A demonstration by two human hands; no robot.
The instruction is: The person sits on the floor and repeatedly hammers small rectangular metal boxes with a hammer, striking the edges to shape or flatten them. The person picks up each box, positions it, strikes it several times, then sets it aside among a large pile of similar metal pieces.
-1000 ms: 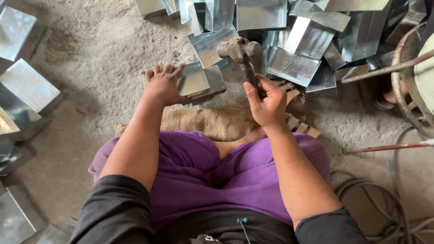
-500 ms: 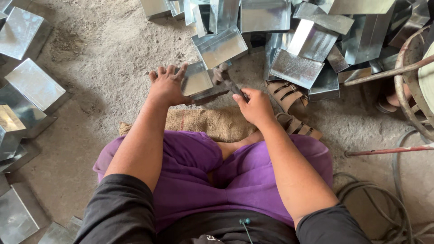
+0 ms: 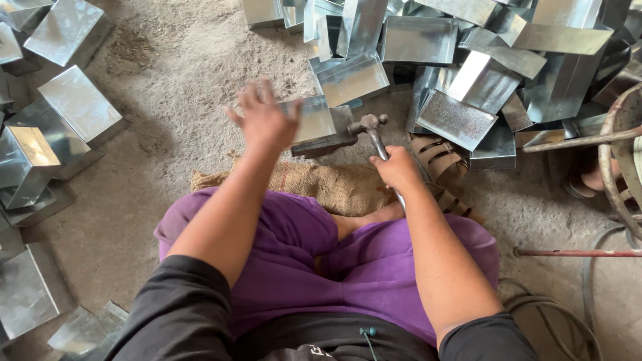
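I sit cross-legged on the ground in purple trousers. My right hand (image 3: pixel 398 168) grips the handle of a hammer (image 3: pixel 370 126), whose head rests low next to a dark iron block (image 3: pixel 338 137). A folded sheet-metal box (image 3: pixel 314 119) lies on that block. My left hand (image 3: pixel 262 119) hovers blurred just left of the box, fingers spread, holding nothing. A burlap sack (image 3: pixel 321 184) lies under my legs.
A heap of galvanised metal boxes (image 3: pixel 455 60) fills the ground ahead and to the right. More finished boxes (image 3: pixel 63 120) are stacked on the left. Brown sandals (image 3: pixel 441 160) lie by my right hand. A rusty round frame (image 3: pixel 618 154), rods and cables sit at right.
The hammer, raised a second ago, has come down by the block. My left hand has let go of the metal box and lifted up and to the left.
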